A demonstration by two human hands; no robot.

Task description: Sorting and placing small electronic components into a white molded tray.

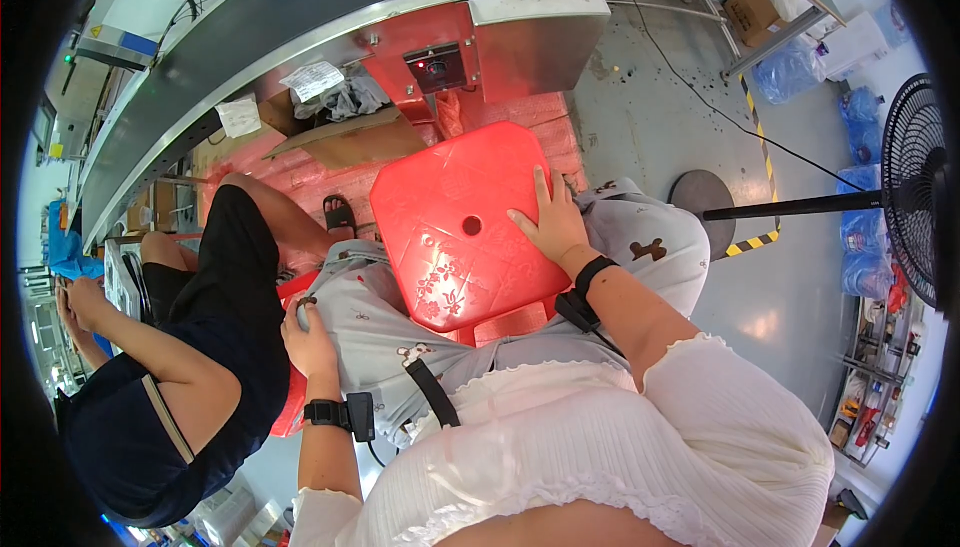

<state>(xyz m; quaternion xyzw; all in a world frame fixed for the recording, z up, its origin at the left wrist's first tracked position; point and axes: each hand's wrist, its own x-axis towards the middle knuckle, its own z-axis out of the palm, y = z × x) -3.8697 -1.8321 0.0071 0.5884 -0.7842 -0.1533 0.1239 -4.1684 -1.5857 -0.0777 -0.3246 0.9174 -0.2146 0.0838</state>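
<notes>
A red plastic stool (430, 202) with a quilted, flower-patterned seat and a round hole in its middle stands between my knees. My right hand (553, 222) lies on the right side of its seat, fingers spread and flat, holding nothing. On the left thigh of my light grey patterned trousers (365, 312) rests my left hand (312, 347), its fingers apart. A small dark spot shows by its fingertips; whether it is part of the trouser print I cannot tell. Black bands with small devices are on both wrists.
A conveyor (330, 32) with a metal side and control knob runs across the front. Beneath it sits an open cardboard box (350, 137) with grey material. A co-worker in dark clothes (200, 377) sits close on my left. A black fan (912, 187) stands at the right.
</notes>
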